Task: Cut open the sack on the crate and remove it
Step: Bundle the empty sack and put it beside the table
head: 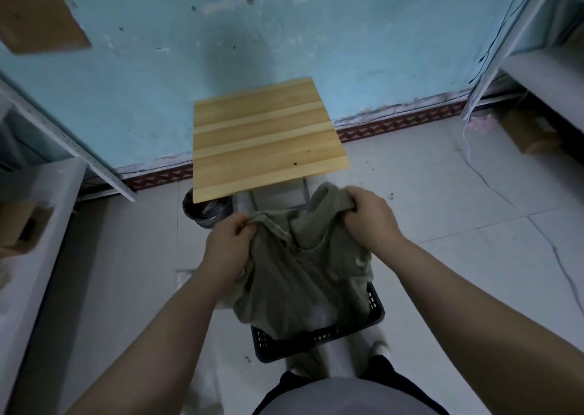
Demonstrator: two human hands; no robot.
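Here both hands point(227, 241) point(371, 215) bunch the coarse, wrinkled sack point(303, 275) over the perforated crate point(316, 340).

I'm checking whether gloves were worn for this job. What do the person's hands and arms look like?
Both the left hand and the right hand are bare: no gloves, rings or watch show. The left forearm and the right forearm are bare too, with no sleeve in view up to the frame's edge.

A crumpled olive-grey sack point(297, 275) drapes over the dark slotted crate point(316, 342) on the floor.
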